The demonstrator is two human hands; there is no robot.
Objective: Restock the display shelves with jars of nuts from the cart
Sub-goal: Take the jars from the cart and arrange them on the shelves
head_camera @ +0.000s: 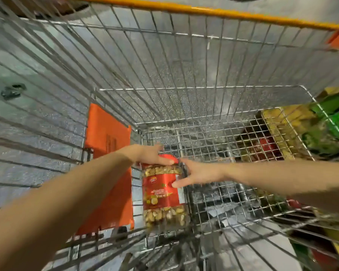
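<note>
Jar (162, 192) held two-handed, low inside the cart (184, 55)

Left hand (151, 155) curls over the red lid (169, 157). Right hand (198, 173) pinches the jar's side, thumb on the label. The jar hangs close to the cart's left wall, beside an orange flap (108, 153). Both holds sit high, so the heavy bottom could swing into the wires. The smooth plastic may slip, or the lid could twist loose.

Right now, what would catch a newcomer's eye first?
A clear jar of nuts with a red label, low in the middle of the wire cart. The left hand grips its red lid while the right hand holds its side. An orange flap sits just left of it.
</note>
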